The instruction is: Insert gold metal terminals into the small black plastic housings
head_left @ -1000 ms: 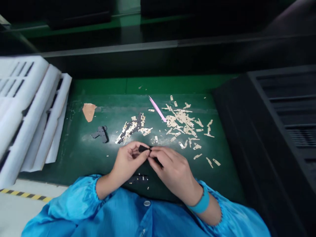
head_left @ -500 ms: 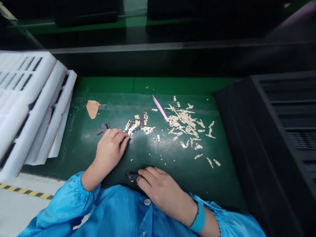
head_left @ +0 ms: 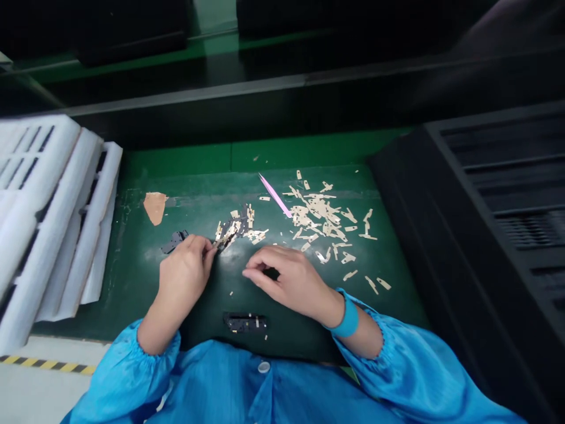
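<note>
My left hand [head_left: 184,268] is at the near left edge of a small heap of dark and cream-coloured pieces [head_left: 238,221]. Its thumb and forefinger pinch a small thin strip [head_left: 216,244]. Just behind its knuckles lies a flat black part [head_left: 174,240]. My right hand [head_left: 286,275] hovers over the mat's middle, thumb and forefinger curled together; nothing shows between the tips. Close to my body, a longer black module [head_left: 245,323] with small metal contacts rests on the green mat [head_left: 194,321], touched by neither hand.
Many flat cream tabs [head_left: 322,215] are scattered right of centre beside pink tweezers [head_left: 276,195]. A brown scrap [head_left: 155,207] lies at the back left. White foam trays [head_left: 75,218] are stacked at the left; a black slotted rack [head_left: 441,224] stands at the right.
My right hand has let go of the black module and risen forward towards the middle. My left hand stays at the heap, pinching. The view has shifted slightly.
</note>
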`<control>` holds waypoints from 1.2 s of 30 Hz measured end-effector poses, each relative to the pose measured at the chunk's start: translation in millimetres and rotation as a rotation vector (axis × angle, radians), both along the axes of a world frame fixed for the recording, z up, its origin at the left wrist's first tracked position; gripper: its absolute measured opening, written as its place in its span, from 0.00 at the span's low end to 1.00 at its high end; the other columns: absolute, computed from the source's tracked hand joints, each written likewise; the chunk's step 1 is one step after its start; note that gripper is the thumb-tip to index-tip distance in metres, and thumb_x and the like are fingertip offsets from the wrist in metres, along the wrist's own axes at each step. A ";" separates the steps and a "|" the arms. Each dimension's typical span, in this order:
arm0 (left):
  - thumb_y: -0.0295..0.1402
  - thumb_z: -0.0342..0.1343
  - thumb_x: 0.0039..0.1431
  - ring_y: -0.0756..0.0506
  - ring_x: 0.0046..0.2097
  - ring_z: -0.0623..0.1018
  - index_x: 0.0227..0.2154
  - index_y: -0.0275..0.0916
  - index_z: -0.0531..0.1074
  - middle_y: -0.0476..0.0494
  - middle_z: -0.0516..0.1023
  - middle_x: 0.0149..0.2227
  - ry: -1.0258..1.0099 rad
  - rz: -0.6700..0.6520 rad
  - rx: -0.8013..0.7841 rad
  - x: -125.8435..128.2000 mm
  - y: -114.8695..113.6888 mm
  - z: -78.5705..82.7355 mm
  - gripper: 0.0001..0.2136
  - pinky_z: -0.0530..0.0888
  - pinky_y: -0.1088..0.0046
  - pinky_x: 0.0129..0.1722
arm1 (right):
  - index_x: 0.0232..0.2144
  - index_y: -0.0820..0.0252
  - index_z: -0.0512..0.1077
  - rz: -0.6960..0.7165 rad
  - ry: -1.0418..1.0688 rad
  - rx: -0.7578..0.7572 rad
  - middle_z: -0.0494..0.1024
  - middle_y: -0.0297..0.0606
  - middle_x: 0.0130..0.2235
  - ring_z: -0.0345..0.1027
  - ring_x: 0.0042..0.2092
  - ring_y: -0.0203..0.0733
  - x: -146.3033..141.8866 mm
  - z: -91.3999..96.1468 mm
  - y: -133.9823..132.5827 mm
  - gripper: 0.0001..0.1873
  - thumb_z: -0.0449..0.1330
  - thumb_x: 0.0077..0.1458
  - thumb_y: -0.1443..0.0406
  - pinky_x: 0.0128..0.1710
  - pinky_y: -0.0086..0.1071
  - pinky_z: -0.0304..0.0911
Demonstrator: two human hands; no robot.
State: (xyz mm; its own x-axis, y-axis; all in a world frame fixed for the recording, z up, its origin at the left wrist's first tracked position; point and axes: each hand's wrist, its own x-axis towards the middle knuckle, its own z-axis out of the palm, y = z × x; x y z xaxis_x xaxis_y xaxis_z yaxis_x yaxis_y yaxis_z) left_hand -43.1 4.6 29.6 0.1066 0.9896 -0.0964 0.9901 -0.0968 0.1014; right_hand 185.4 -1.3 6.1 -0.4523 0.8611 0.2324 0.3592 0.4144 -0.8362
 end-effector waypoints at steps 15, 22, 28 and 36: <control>0.32 0.54 0.66 0.47 0.32 0.78 0.37 0.40 0.77 0.46 0.80 0.34 -0.615 -0.161 -0.039 38.2 36.7 -4.4 0.07 0.72 0.72 0.33 | 0.53 0.55 0.75 -0.298 0.184 -0.198 0.78 0.40 0.44 0.74 0.35 0.36 -3.5 -23.4 17.3 0.15 0.59 0.65 0.64 0.37 0.33 0.72; 0.35 0.56 0.68 0.49 0.33 0.79 0.42 0.41 0.79 0.45 0.82 0.40 -0.883 0.012 0.047 39.8 36.2 -3.1 0.08 0.75 0.75 0.32 | 0.43 0.56 0.80 -0.266 0.147 -0.211 0.80 0.35 0.36 0.75 0.35 0.37 -12.3 -34.6 20.8 0.08 0.61 0.63 0.69 0.39 0.32 0.73; 0.37 0.64 0.62 0.52 0.22 0.76 0.43 0.39 0.80 0.49 0.80 0.28 -1.178 0.171 -0.087 41.0 42.2 -0.7 0.10 0.75 0.78 0.22 | 0.45 0.55 0.80 -0.212 0.068 0.052 0.80 0.44 0.54 0.76 0.51 0.47 -6.1 -21.2 12.9 0.09 0.62 0.64 0.64 0.53 0.42 0.72; 0.42 0.65 0.60 0.48 0.29 0.81 0.38 0.35 0.80 0.46 0.81 0.28 -1.391 0.169 -0.302 69.8 37.1 -21.5 0.13 0.78 0.78 0.22 | 0.36 0.58 0.75 -0.470 0.398 -0.358 0.79 0.33 0.30 0.68 0.27 0.33 7.4 -16.9 18.2 0.11 0.61 0.65 0.57 0.28 0.29 0.66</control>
